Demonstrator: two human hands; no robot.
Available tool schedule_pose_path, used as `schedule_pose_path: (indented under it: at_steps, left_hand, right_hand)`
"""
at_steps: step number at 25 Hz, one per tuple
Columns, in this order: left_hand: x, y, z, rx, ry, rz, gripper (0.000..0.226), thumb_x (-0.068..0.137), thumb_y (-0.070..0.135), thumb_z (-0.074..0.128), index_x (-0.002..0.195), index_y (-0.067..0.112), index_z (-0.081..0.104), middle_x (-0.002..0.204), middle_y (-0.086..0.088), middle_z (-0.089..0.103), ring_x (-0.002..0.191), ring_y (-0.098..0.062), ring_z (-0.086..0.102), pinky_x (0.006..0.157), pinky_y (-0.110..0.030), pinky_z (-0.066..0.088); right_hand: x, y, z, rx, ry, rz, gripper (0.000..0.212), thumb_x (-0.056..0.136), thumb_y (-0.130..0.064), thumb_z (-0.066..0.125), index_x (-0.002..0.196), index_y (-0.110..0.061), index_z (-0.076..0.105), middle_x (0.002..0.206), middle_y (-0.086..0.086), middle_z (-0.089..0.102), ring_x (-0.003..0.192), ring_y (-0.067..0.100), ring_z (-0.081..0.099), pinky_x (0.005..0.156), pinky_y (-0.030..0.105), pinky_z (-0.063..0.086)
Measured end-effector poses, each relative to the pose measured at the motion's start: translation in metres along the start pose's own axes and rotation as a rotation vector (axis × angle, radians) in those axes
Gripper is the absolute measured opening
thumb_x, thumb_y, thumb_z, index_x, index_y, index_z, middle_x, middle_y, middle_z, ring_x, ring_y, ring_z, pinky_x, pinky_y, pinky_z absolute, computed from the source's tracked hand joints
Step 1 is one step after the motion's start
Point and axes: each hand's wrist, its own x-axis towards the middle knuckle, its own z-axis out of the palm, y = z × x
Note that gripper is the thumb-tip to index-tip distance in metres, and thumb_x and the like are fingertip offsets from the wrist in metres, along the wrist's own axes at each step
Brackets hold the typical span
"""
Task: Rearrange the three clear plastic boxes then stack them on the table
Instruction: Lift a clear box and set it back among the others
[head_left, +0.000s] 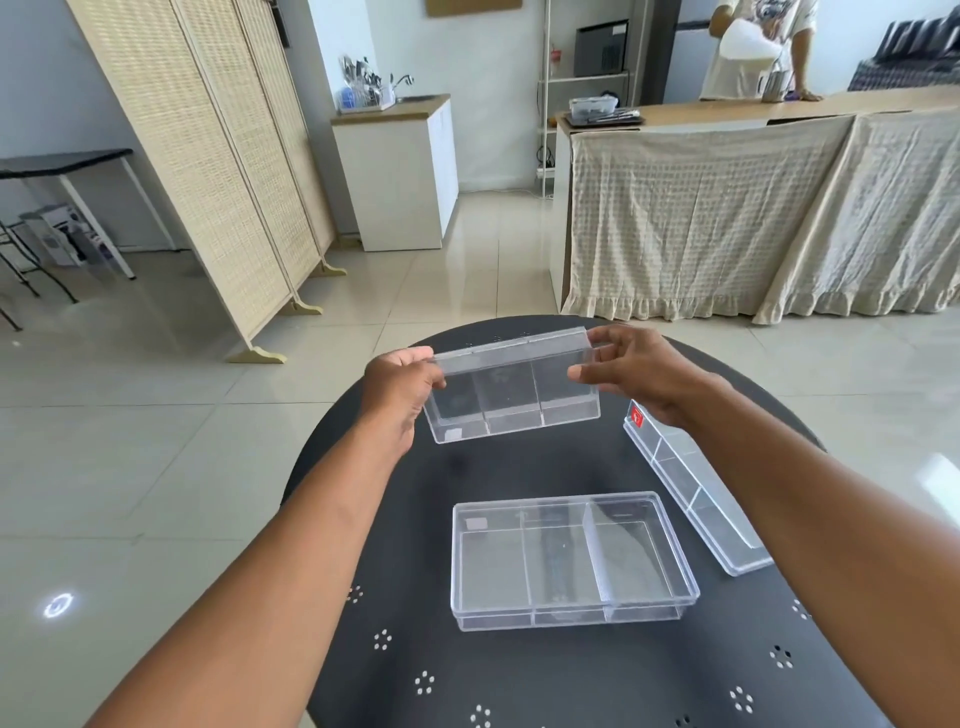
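Three clear plastic boxes with inner dividers are over a round black table (519, 675). I hold the far box (511, 387) tilted toward me above the table's far side, my left hand (397, 392) gripping its left end and my right hand (636, 376) its right end. A second box (569, 558) lies flat in the middle of the table. The third box (691, 493), with a red sticker at its far corner, lies at the right, partly hidden under my right forearm.
The table has small flower-shaped perforations near its front edge. Around it is pale tiled floor. A folding woven screen (208, 156) stands at the left, a cloth-draped counter (727, 208) at the back right, with a person standing behind it.
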Motion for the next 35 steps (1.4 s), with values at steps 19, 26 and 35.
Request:
schedule_pose_path:
  at_steps: [19,26,35]
  left_hand:
    - [-0.021,-0.054,-0.01,0.096,-0.042,-0.075,0.051,0.08,0.066,0.067,0.089,0.017,0.059,0.082,-0.008,0.06,0.072,-0.024,0.063,0.071,-0.037,0.047]
    - [-0.021,-0.051,-0.009,0.179,-0.071,-0.074,0.049,0.069,0.059,0.069,0.088,0.014,0.063,0.084,-0.007,0.068,0.078,-0.024,0.062,0.076,-0.037,0.051]
    - [-0.033,-0.061,-0.019,0.534,-0.05,0.011,0.033,0.068,0.023,0.078,0.078,-0.006,0.066,0.06,-0.004,0.057,0.054,-0.022,0.044,0.054,-0.026,0.036]
  right_hand:
    - [-0.034,0.053,0.024,-0.452,0.24,-0.065,0.06,0.083,-0.012,0.078,0.137,-0.019,0.051,0.104,0.015,0.074,0.09,0.031,0.067,0.076,0.03,0.045]
    - [-0.037,0.051,0.019,-0.24,0.238,0.049,0.061,0.07,-0.062,0.065,0.107,-0.014,0.07,0.076,-0.005,0.067,0.085,0.025,0.066,0.096,0.051,0.058]
    - [-0.036,0.062,0.031,-0.371,0.233,0.097,0.024,0.084,-0.023,0.065,0.08,0.001,0.068,0.065,0.004,0.062,0.064,0.024,0.056,0.065,0.037,0.051]
